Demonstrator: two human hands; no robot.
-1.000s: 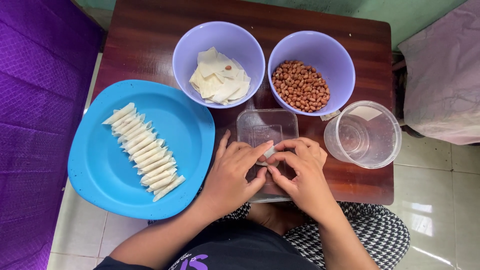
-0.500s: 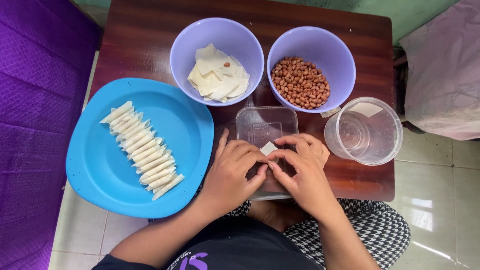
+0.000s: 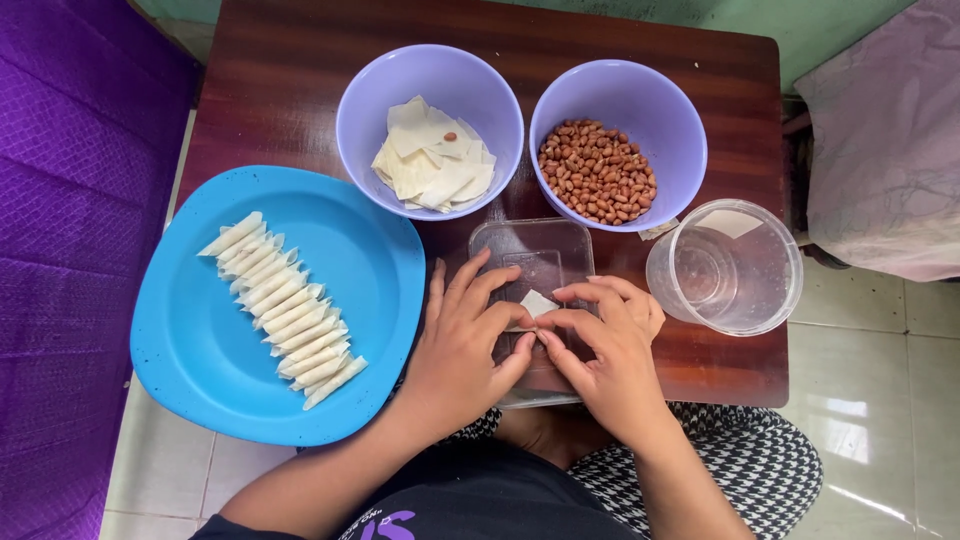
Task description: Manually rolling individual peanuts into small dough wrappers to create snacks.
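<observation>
Dark wooden surface (image 3: pixel 300 90), purple bowls at twelve o'clock. Both hands pinch a small wrapper (image 3: pixel 537 302) over the clear tray (image 3: pixel 520 245): left hand (image 3: pixel 465 345) and right hand (image 3: pixel 610 350), grip clenched on it. Best rolled tight and even, matching the rolls (image 3: pixel 285 310) on the blue plate (image 3: pixel 380 260) at nine o'clock.

left hand (image 3: pixel 462 340), right hand (image 3: pixel 605 345), pinching wrapper (image 3: pixel 537 302)

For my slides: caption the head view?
Both hands, left hand and right hand, pinch a wrapper piece over a clear tray.
</observation>
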